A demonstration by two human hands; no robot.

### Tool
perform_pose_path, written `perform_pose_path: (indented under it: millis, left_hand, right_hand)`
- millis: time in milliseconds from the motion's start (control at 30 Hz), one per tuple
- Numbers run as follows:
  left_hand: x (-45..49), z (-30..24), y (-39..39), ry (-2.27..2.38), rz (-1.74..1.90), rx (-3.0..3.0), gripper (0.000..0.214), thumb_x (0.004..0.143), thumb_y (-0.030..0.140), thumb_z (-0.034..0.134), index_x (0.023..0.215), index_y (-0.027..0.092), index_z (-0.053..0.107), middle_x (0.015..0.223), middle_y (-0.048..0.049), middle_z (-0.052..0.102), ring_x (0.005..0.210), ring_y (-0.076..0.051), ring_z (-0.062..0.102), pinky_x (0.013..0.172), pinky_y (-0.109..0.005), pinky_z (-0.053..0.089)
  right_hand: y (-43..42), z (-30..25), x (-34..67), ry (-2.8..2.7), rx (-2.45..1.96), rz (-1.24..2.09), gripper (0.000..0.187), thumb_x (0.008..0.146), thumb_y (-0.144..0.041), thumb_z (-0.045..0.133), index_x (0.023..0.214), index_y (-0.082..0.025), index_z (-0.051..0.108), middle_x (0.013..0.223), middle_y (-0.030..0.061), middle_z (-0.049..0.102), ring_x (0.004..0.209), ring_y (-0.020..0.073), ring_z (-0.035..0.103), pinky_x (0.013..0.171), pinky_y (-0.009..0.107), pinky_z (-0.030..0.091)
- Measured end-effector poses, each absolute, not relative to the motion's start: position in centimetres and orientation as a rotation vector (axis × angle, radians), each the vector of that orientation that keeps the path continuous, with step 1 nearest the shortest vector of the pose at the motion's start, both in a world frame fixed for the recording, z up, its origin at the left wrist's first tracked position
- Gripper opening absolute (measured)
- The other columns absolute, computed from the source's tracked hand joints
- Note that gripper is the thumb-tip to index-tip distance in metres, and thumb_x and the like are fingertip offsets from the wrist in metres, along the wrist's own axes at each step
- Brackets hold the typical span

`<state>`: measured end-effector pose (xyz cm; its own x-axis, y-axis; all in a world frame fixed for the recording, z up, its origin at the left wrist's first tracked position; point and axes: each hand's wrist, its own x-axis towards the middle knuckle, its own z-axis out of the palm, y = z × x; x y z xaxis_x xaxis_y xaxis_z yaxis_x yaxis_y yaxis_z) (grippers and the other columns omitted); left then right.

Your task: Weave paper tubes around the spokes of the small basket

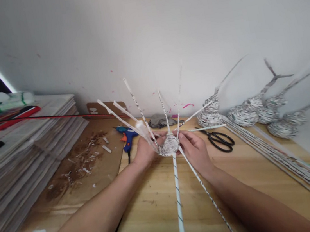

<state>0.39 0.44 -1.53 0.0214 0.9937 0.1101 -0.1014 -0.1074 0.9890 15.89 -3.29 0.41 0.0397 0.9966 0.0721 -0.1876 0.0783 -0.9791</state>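
Note:
A small round woven piece point(169, 145) made of rolled newspaper tubes is held up over the wooden table point(162, 198). Several paper tubes point(138, 108) fan out of it toward the wall, and two long ones point(178, 203) trail back toward me. My left hand point(145, 149) grips the piece's left side, fingers curled round the tubes there. My right hand point(192, 147) pinches its right side, fingers closed on the weave and a tube.
Black scissors point(221, 140) lie right of my hands. A blue glue gun point(127, 136) and a grey rag point(158, 121) lie behind. Finished woven pieces point(244, 115) stand at the right wall, beside a bundle of paper tubes point(294, 166). A newspaper stack point(15, 155) fills the left.

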Motion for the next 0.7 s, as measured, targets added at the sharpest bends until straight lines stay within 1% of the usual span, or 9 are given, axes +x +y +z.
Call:
perform_pose_path:
  millis: [100,200,333,433,533,600,700]
  left_hand:
    - [0.5,-1.6,0.3,1.023,1.313,1.22,0.032,0.068,0.033,0.08,0.093,0.013,0.079,0.091,-0.0112,0.08,0.082,-0.025,0.074,0.075,-0.033,0.059]
    - [0.5,-1.3,-0.1,1.066,1.308,1.219,0.035,0.066,0.036,0.082,0.091,0.012,0.08,0.088,-0.0117,0.079,0.079,-0.025,0.074,0.071,-0.033,0.058]
    - [0.6,-0.6,-0.5,1.133,1.275,1.282,0.031,0.066,0.036,0.082,0.087,0.012,0.08,0.083,-0.0114,0.079,0.077,-0.026,0.073,0.068,-0.032,0.056]
    - [0.6,-0.8,-0.5,1.076,1.254,1.289,0.029,0.066,0.035,0.082,0.083,0.011,0.08,0.082,-0.0113,0.079,0.077,-0.026,0.072,0.069,-0.032,0.056]
    - [0.7,-1.6,-0.2,1.002,1.234,1.23,0.033,0.071,0.04,0.079,0.09,0.012,0.08,0.084,-0.0098,0.079,0.073,-0.023,0.071,0.069,-0.031,0.056]
    - [0.7,-2.1,0.0,1.02,1.244,1.193,0.036,0.074,0.043,0.077,0.093,0.013,0.08,0.083,-0.0083,0.078,0.071,-0.021,0.07,0.066,-0.03,0.055]
    - [0.8,-2.3,0.1,1.082,1.292,1.184,0.035,0.075,0.045,0.076,0.089,0.013,0.08,0.081,-0.0071,0.078,0.071,-0.02,0.069,0.065,-0.027,0.053]
  right_hand:
    - [-2.9,0.2,15.9,-0.98,-1.001,1.275,0.029,0.076,-0.047,0.075,0.083,-0.019,0.069,0.072,0.0009,0.07,0.055,0.0149,0.061,0.047,0.027,0.051]
    - [-2.5,-0.4,15.9,-0.916,-1.006,1.299,0.032,0.073,-0.047,0.079,0.08,-0.018,0.067,0.066,-0.001,0.066,0.052,0.0131,0.058,0.048,0.025,0.05]
    - [-2.4,-0.5,15.7,-0.869,-1.03,1.378,0.039,0.069,-0.053,0.08,0.079,-0.017,0.066,0.063,0.0007,0.067,0.049,0.0136,0.057,0.042,0.025,0.046]
    - [-2.4,-0.1,15.4,-0.862,-1.035,1.424,0.039,0.065,-0.053,0.081,0.076,-0.018,0.067,0.068,0.0042,0.072,0.057,0.0186,0.063,0.047,0.028,0.048]
    - [-2.4,0.0,15.4,-0.933,-1.043,1.365,0.036,0.066,-0.053,0.078,0.073,-0.019,0.07,0.075,0.0068,0.075,0.073,0.0242,0.069,0.058,0.031,0.052]
    - [-2.4,-0.1,15.4,-0.984,-1.058,1.32,0.034,0.068,-0.052,0.075,0.073,-0.018,0.071,0.076,0.0066,0.075,0.078,0.0253,0.07,0.062,0.031,0.053]
    - [-2.5,-0.5,15.5,-0.985,-1.06,1.335,0.031,0.07,-0.047,0.074,0.077,-0.017,0.073,0.076,0.0065,0.075,0.078,0.0248,0.07,0.064,0.032,0.054]
